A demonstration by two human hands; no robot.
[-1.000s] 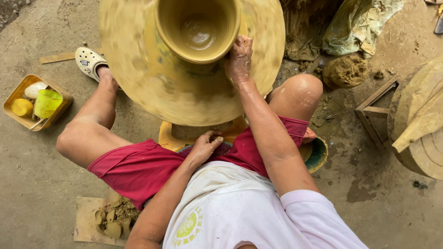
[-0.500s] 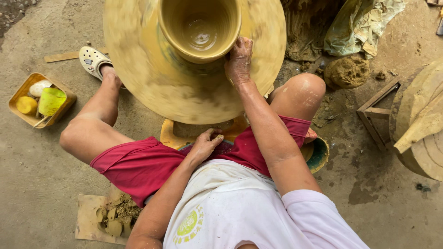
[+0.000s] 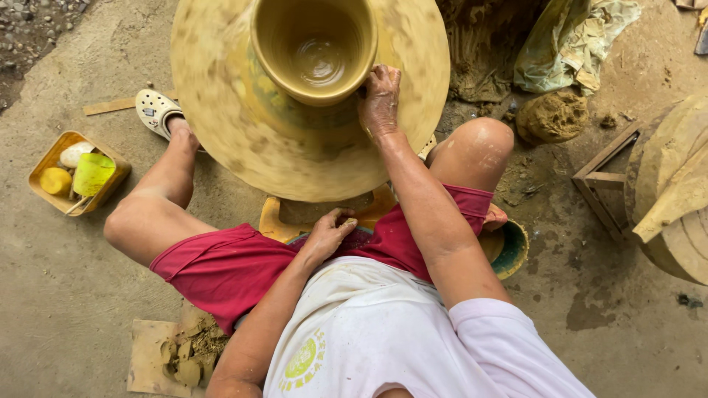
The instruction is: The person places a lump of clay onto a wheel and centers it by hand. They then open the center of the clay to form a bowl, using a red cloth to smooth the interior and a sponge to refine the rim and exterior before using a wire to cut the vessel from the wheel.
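Nearest, lower left: a flat board (image 3: 151, 357) lies on the concrete floor (image 3: 59, 295) with lumps of clay scraps (image 3: 190, 352) piled on its right end.
Left hand: the left hand (image 3: 328, 234) rests low in the lap, over the red shorts (image 3: 221, 269); its fingers are curled inward, and a small pale bit seems pinched at the fingertips, though I cannot tell what it is.
Under the lap: a yellow basin (image 3: 276, 221) peeks out between the knees, and a green-rimmed bowl (image 3: 511, 250) sits by the right thigh.
Left side: an orange tray (image 3: 44, 158) holds a yellow sponge (image 3: 55, 180), a pale round piece (image 3: 76, 153) and a lime-green cloth (image 3: 94, 173). It stands well apart from the wheel.
Right hand: the right hand (image 3: 380, 99) reaches forward, clay-smeared, its grip pressed flat against the outer wall of the pot, fingertips near the rim, not closed around anything.
Pot: the clay pot (image 3: 313, 48), wide-mouthed and wet, stands in the middle of the round wheel head (image 3: 280, 158), its surface blurred.
Foot: a white clog (image 3: 156, 110) is planted beside the wheel's left edge.
Far right: a brown clay lump (image 3: 552, 116) sits on the floor below a crumpled plastic sheet (image 3: 571, 44); a wooden frame (image 3: 608, 180) and stacked round slabs (image 3: 675, 199) stand at the edge.
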